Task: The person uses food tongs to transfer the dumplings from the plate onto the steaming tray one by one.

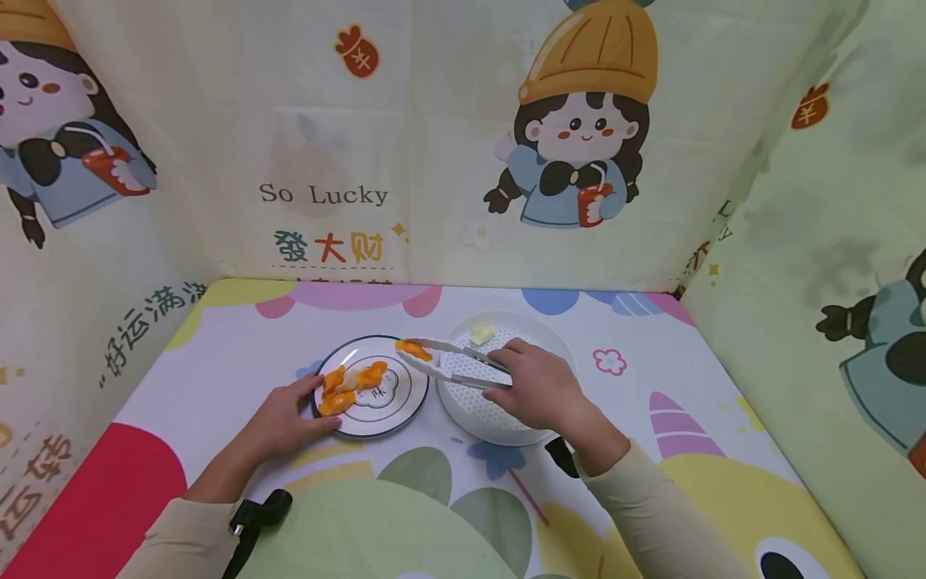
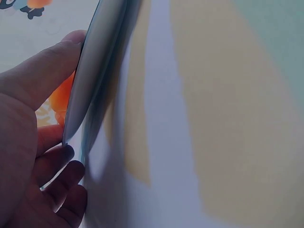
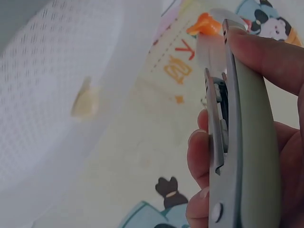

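Note:
My left hand [image 1: 292, 418] grips the left rim of a white plate with a dark edge [image 1: 408, 402]; in the left wrist view the thumb lies over the plate's rim [image 2: 97, 66] and the fingers curl at its underside. Several glossy orange pieces [image 1: 337, 403] and a paler one lie on the plate's left half. Metal tongs with pale tips [image 1: 473, 381] are gripped in my right hand [image 1: 542, 386]. Between their tips, above the plate's right edge, is another orange piece [image 1: 412, 350]. Under the tongs stands a round white perforated basket [image 1: 560, 346] holding a pale yellow piece [image 1: 482, 333].
A cartoon-patterned cloth [image 1: 622, 498] covers the table. Printed fabric walls [image 1: 441, 161] close it in at the back and both sides. Black wrist straps [image 1: 262, 515] show at the sleeves. Plate and basket stand close together, side by side.

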Motion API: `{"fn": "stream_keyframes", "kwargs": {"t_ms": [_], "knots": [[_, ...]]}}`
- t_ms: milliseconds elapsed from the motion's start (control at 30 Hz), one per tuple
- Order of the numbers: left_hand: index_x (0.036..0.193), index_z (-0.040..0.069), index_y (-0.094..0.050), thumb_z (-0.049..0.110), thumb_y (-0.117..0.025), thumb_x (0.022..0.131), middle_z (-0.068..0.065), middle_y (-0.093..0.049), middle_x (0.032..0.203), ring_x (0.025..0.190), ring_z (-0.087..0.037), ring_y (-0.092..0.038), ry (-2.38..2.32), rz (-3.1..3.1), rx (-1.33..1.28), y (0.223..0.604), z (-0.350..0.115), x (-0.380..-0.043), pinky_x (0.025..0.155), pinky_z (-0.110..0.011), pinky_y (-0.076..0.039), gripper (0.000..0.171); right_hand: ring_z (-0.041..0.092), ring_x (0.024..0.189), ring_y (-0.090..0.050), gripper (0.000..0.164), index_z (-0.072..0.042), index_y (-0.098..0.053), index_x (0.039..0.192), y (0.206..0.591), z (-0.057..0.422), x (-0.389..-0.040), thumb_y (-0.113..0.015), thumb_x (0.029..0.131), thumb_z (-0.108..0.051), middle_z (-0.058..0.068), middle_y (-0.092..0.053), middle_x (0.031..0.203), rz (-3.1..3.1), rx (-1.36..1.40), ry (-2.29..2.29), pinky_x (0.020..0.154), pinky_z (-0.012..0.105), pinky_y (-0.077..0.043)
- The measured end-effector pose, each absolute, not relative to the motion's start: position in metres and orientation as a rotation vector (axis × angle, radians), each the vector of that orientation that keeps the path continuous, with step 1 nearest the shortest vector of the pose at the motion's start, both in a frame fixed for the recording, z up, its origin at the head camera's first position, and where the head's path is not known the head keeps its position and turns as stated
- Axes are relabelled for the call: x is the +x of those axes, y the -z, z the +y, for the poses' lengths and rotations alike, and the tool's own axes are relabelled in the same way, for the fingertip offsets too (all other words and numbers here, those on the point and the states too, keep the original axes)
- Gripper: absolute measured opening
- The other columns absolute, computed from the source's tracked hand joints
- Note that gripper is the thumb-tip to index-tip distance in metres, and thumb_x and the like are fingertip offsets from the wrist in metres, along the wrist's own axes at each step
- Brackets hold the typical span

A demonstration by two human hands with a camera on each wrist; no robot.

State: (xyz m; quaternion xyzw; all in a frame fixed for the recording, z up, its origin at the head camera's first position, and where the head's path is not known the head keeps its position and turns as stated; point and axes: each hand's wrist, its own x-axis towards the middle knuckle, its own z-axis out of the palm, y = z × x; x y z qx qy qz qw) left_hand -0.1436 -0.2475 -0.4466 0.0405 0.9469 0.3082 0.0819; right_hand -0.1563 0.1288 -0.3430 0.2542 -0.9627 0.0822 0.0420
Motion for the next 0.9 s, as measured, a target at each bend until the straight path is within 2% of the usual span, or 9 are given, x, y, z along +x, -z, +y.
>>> {"fn": "stream_keyframes", "kwargs": {"t_ms": [433,900], "knots": [[0.150,-0.007,-0.037,0.053,-0.079,0.080,-0.034,-0.034,0.151,0.135,-0.056,-0.030,-0.930,2.822,0.094,0.446,-0.246,-0.141,0.106,-0.069,-0.031,0.101,0.025,0.087,-0.061,0.050,-0.004,-0.068,0.124,0.349,0.176,-0.169,-0.077,0.086,-0.035,0.011,-0.064,0.114,-2.977,0.540,-0.330,0.069,0.042,-0.055],[0.150,-0.006,-0.038,0.054,-0.079,0.080,-0.034,-0.034,0.151,0.135,-0.056,-0.030,-0.927,2.829,0.085,0.449,-0.247,-0.142,0.105,-0.070,-0.031,0.101,0.027,0.092,-0.063,0.052,-0.004,-0.067,0.127,0.374,0.181,-0.182,-0.076,0.086,-0.035,0.014,-0.064,0.118,-3.067,0.407,-0.310,0.074,0.045,-0.057]]}}
